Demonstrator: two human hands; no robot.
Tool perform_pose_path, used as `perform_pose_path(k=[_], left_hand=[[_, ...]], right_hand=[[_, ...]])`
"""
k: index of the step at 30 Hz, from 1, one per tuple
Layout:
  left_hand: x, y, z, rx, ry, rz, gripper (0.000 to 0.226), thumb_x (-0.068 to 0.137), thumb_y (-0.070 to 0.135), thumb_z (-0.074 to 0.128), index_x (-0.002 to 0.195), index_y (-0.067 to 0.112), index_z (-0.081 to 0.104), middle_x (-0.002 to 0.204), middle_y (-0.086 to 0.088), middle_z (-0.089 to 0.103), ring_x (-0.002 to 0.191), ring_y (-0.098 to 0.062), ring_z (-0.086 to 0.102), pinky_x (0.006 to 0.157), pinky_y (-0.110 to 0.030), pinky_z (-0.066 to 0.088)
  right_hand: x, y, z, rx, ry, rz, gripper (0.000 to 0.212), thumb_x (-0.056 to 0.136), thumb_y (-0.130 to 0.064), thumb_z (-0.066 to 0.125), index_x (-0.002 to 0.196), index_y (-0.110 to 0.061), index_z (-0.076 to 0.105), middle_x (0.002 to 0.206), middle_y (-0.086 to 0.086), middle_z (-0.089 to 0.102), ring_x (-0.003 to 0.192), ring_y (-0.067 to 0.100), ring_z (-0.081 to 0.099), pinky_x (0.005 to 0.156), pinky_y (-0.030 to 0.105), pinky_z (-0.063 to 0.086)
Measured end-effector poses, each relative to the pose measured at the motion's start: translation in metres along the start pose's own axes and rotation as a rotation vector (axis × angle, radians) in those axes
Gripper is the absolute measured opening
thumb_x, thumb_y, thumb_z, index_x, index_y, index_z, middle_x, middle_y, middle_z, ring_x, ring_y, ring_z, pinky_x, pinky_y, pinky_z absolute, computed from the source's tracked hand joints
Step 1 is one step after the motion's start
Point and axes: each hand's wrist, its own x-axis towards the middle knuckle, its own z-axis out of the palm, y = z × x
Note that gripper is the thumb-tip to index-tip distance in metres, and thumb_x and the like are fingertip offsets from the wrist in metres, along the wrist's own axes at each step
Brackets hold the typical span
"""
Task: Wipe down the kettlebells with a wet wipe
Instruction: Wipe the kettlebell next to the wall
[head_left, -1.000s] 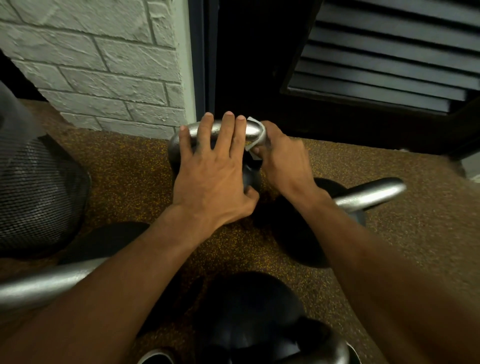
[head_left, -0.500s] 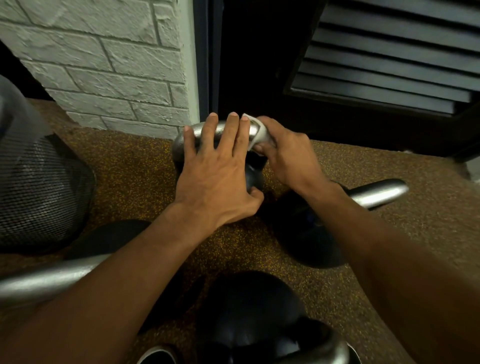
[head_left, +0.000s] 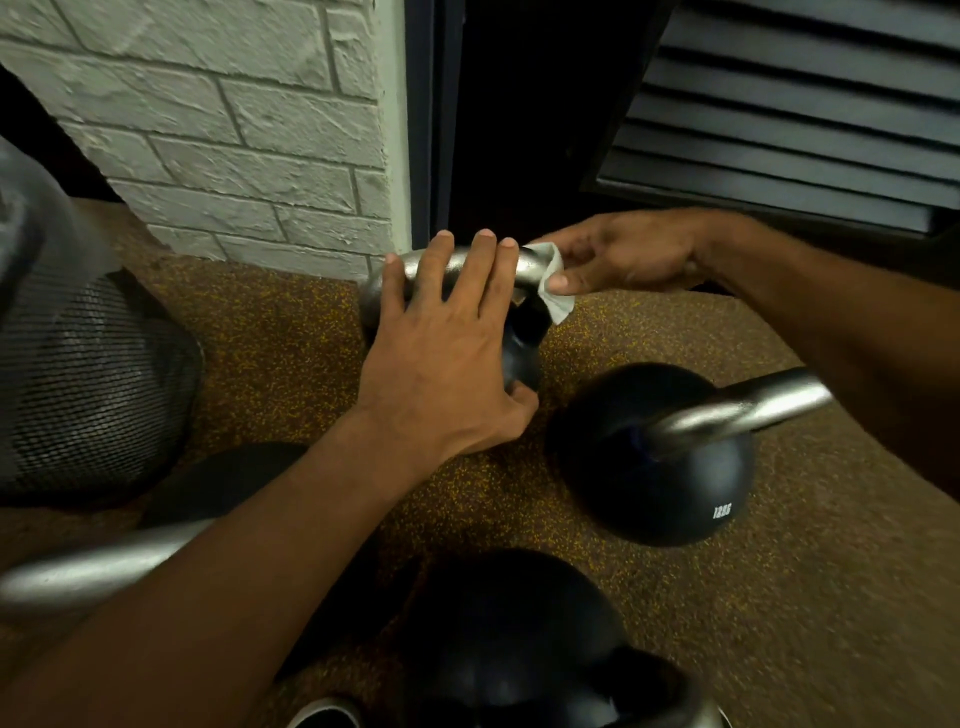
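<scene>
— What stands on the speckled floor (head_left: 291, 364)?
— Four kettlebells. The right kettlebell (head_left: 649, 457), near kettlebell (head_left: 509, 639) and left kettlebell (head_left: 93, 571) are close by; the far kettlebell (head_left: 519, 358) sits by the brick wall (head_left: 234, 130).
— And the hands?
— The left hand (head_left: 441, 364) lies flat over its steel handle, fingers straight, thumb against the ball. The right hand (head_left: 623, 254) pinches the wet wipe (head_left: 556, 304) at the handle's right end.

Our left hand (head_left: 441, 358) lies flat across steel handle (head_left: 377, 292) of far kettlebell (head_left: 519, 364). Our right hand (head_left: 623, 257) pinches wet wipe (head_left: 555, 299) against handle's right end.
</scene>
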Motion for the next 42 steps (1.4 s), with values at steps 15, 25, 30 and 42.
perform_pose_path(k=[15, 25, 30, 42], left_hand=[[0.0, 0.0, 0.002, 0.008, 0.003, -0.004, 0.119, 0.074, 0.074, 0.051, 0.163, 0.014, -0.001, 0.17, -0.009, 0.003, 0.155, -0.037, 0.004, 0.124, -0.063, 0.011], [-0.001, 0.0, 0.005, -0.005, 0.022, -0.01, 0.121, 0.074, 0.073, 0.054, 0.163, 0.015, -0.003, 0.17, -0.008, 0.002, 0.155, -0.036, 0.003, 0.123, -0.063, 0.009], [-0.002, -0.001, 0.004, -0.014, 0.016, 0.004, 0.121, 0.074, 0.074, 0.054, 0.163, 0.015, -0.004, 0.17, -0.009, 0.0, 0.155, -0.036, 0.001, 0.124, -0.063, 0.008], [-0.005, -0.011, 0.007, -0.024, 0.057, 0.053, 0.113, 0.079, 0.069, 0.048, 0.163, 0.018, -0.008, 0.171, -0.006, 0.0, 0.156, -0.032, 0.003, 0.125, -0.059, 0.008]], right_hand=[[0.02, -0.008, 0.098, 0.289, 0.784, -0.09, 0.079, 0.096, -0.073, 0.002, 0.152, -0.034, 0.043, 0.158, -0.002, 0.042, 0.148, 0.014, 0.033, 0.122, 0.054, 0.026], [0.027, -0.006, 0.093, 0.342, 0.78, -0.025, 0.092, 0.083, -0.089, 0.005, 0.152, -0.039, 0.041, 0.159, -0.004, 0.041, 0.148, 0.016, 0.035, 0.12, 0.052, 0.029], [0.014, -0.017, 0.082, 0.215, 0.721, -0.145, 0.068, 0.102, -0.063, 0.006, 0.134, -0.04, 0.062, 0.14, -0.006, 0.061, 0.131, 0.004, 0.051, 0.105, 0.029, 0.037], [0.052, -0.019, 0.016, 0.458, 0.134, 0.088, 0.095, 0.101, -0.069, 0.018, 0.077, 0.0, 0.078, 0.087, 0.023, 0.074, 0.081, 0.029, 0.072, 0.085, 0.04, 0.054]])
